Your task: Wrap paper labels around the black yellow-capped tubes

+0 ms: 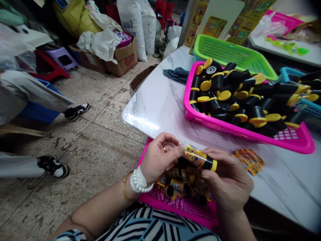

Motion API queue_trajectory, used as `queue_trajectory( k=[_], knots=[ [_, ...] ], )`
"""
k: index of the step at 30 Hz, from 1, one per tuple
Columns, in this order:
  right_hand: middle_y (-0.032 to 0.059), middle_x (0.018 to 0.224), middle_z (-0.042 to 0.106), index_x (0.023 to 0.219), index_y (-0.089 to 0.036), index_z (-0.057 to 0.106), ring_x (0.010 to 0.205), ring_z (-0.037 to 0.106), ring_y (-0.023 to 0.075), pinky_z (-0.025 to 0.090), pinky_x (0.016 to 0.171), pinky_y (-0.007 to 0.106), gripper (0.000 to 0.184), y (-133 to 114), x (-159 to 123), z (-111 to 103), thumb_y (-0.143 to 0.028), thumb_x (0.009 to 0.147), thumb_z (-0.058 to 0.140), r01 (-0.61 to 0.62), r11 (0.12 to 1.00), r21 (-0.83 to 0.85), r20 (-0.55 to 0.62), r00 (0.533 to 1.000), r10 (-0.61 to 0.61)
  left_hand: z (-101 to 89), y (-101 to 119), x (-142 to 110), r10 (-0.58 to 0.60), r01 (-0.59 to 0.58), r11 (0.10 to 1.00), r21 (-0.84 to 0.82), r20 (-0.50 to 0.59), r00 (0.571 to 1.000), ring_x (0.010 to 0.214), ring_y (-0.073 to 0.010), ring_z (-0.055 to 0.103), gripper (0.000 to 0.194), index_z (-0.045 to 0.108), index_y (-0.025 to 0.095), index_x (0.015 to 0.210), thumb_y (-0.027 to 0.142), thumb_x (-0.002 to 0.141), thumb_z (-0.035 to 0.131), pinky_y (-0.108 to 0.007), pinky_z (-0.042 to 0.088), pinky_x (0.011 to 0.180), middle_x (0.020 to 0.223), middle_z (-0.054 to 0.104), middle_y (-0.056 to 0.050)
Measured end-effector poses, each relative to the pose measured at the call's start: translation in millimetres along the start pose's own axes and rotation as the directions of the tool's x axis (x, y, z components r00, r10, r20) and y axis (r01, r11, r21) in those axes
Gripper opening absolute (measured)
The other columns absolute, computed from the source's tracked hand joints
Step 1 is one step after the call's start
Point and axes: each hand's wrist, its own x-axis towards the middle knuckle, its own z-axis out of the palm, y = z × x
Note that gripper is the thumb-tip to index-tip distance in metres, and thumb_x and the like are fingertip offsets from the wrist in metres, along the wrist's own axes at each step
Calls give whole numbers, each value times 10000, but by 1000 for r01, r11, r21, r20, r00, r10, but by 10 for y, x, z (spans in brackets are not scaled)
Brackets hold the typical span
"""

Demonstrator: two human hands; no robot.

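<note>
In the head view, a small black canister with a yellow cap (208, 163) lies across between my hands, with a glossy printed yellow sleeve (194, 155) around its left part. My right hand (228, 179) grips the capped end between thumb and fingers. At the other end, my left hand (163, 155) pinches the sleeve's edge, thumb against fingers. Below my hands, a pink basket (180, 209) holds several canisters with printed sleeves (177, 185). A fanned pile of flat printed sleeves (248, 162) lies on the table, right of my right hand.
A larger pink basket (240, 134) full of black canisters with yellow caps (225, 95) stands on the white table (150, 103). Behind it are a green basket (233, 55) and a dark cloth (177, 75). On the left, a seated person's shoes (54, 166) rest on the floor.
</note>
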Motion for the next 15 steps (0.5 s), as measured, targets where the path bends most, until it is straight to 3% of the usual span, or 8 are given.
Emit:
queue_trajectory(
  k=[4,8,11,15],
  knots=[
    [44,1023,665,1129,-296,736,952,664,220,575,813,372,405,2,40,1,-172,759,845,48,996,-73,87,995,-41,-32,39,-35,-68,49,993,107,181,981,551,-81,586,474,615,162,1042,429,724,843,-176,466,428,835,674,-13],
    [50,1097,616,1224,-349,712,1005,620,211,546,853,368,457,-38,61,-28,-172,813,800,65,969,-240,226,974,-10,-93,44,-22,-142,114,981,157,181,973,511,-53,550,374,640,141,983,344,740,839,-169,460,474,745,672,12],
    [51,1096,637,1332,-369,648,991,631,202,556,835,352,542,-63,55,-78,-153,848,762,103,959,-265,316,949,-15,-95,-1,-3,-195,165,972,167,189,962,554,-62,589,349,677,134,979,290,722,854,-181,489,540,739,686,6],
    [52,1080,673,1427,-359,563,1003,650,226,575,876,407,661,-52,-8,-128,-215,825,795,34,969,-245,260,965,32,-23,-107,30,-201,181,978,99,261,944,552,-72,600,362,703,141,989,312,715,866,-204,500,563,724,688,7]
  ],
)
